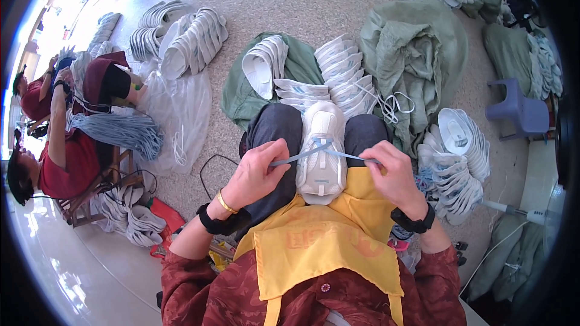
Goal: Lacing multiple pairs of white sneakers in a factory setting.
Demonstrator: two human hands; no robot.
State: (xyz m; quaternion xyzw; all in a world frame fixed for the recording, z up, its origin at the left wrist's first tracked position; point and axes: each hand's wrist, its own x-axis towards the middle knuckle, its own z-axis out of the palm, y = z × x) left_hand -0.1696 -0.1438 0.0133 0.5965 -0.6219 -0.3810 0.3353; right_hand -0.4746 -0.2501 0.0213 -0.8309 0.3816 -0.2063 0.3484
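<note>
A white shoe upper (322,175) with its toe pointing away lies in my lap, between my knees and partly on my yellow apron (326,247). A light blue shoelace (304,154) runs through it, its two ends crossing over the upper. My left hand (261,172) is closed around one lace end on the left. On the other side my right hand (394,175) pinches the opposite end, and both lengths look taut. No other object shows in either hand.
Nested shoe uppers (345,75) stand just beyond my knees, near a green cloth sack (420,54). More uppers (456,166) lie to my right, before a purple stool (519,108). At left, two people sit near a bundle of blue laces (118,133) and clear plastic sheeting (187,111).
</note>
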